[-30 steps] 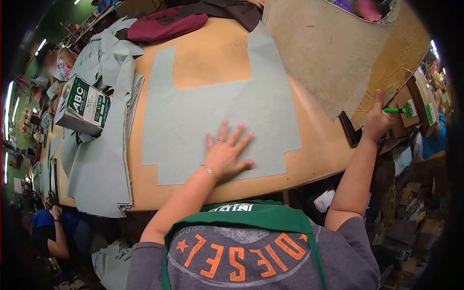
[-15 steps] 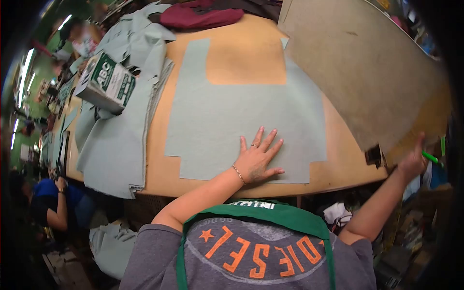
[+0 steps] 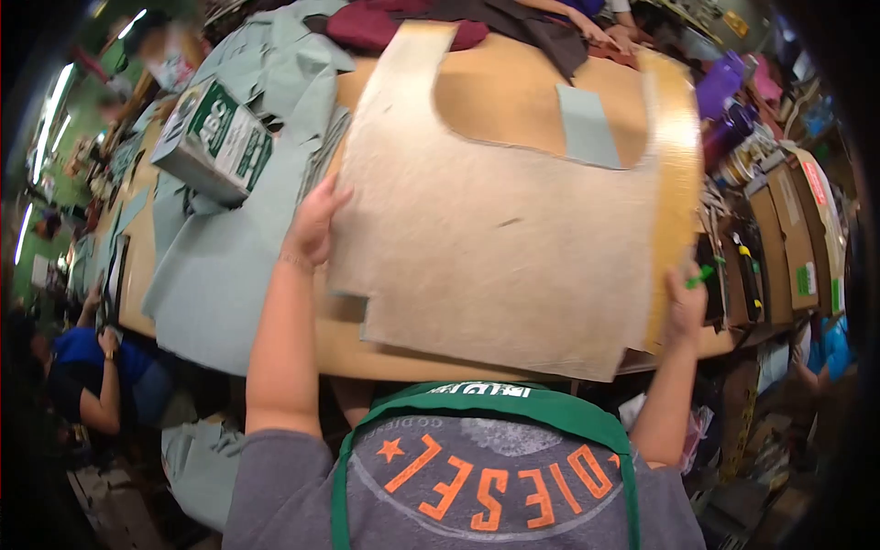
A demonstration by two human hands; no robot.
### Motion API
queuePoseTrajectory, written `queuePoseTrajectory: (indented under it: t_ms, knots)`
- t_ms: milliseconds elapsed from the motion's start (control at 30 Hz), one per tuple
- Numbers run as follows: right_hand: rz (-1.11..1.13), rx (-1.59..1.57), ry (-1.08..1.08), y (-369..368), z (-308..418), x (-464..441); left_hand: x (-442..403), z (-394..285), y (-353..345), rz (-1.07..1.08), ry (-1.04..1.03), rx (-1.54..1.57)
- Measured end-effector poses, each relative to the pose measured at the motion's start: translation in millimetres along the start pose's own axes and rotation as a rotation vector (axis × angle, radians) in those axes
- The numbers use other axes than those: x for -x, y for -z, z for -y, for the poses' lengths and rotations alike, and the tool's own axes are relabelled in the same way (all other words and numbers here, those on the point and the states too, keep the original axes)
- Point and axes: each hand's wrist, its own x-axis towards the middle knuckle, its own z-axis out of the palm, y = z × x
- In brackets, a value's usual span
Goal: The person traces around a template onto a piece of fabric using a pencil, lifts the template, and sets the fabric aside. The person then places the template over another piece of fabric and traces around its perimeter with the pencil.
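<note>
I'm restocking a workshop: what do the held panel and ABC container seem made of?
The panel looks like cardboard, matte and scuffed; its glossy strip, catching light, may be tape. The container is probably metal: boxy, dull-grey side, green-and-white printed face.

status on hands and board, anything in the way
Left hand gripping board at its left edge; right hand at its right edge, green pen in it. Board over pale cloth. ABC box at left, apart from board.
</note>
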Motion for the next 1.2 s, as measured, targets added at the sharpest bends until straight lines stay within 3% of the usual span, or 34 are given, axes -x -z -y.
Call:
queuePoseTrajectory:
  t_ms: [33,300,400,600,800,1000,1100,1200]
  knots:
    - [0.029,0.004,0.015,-26,7,10,3,3,2,-0.006,-0.061,-0.197]
    - [0.119,0.487,-0.008,-45,-30,-12,3,39,29,-0.140,-0.070,-0.110]
    - [0.040,0.710,0.097,-54,-33,-21,-7,47,35,-0.173,-0.016,-0.146]
    - [0.060,0.924,0.142,-62,-42,-25,-16,50,34,-0.211,0.054,-0.532]
    - [0.065,1.074,0.037,-69,-34,-26,-17,58,41,-0.194,-0.081,-0.807]
    - [0.101,1.203,-0.069,-74,-17,-24,-15,47,28,-0.231,-0.064,-1.120]
    - [0.279,1.220,-0.092,-63,-25,-39,-16,45,27,-0.215,-0.054,-1.249]
    - [0.465,1.139,-0.080,-47,-19,-47,-15,38,22,-0.035,-0.082,-1.079]
